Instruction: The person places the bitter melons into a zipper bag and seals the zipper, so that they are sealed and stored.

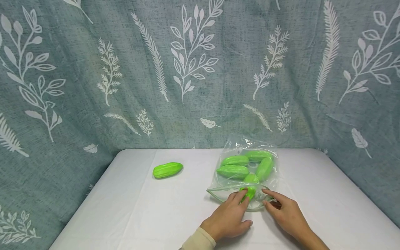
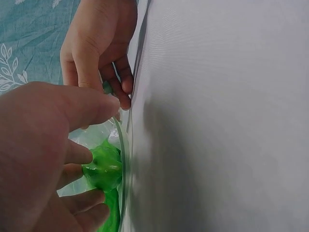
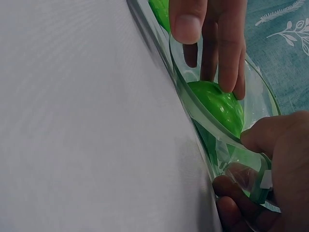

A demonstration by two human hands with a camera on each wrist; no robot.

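Four in, a fifth at the threshold, a sixth apart

Clear bag [image 1: 253, 166] is lying on the white tabletop [image 1: 156, 208], its mouth gaping toward six o'clock. Four green gourd-like pieces [image 1: 232, 171] are sitting well inside, clustering toward the twelve-o'clock end. The mouth piece [image 3: 217, 106], a fifth, is lying in the opening.

Left hand [image 1: 228, 217] is reaching in from seven o'clock; its fingers are extending loosely over the mouth piece and touching it, not wrapping round it. Right hand [image 1: 285, 211], at about four o'clock from the mouth, is pinching the bag at its rim between thumb and fingers, apparently holding the opening wide.

Progress, by my reading: four are looking settled, and the fifth is seemingly nearing its place, wanting only a little more depth. One loose piece [image 1: 167, 170] is lying outside at ten o'clock from the mouth, well apart, neither hand touching it; that one is remaining to be dealt with.
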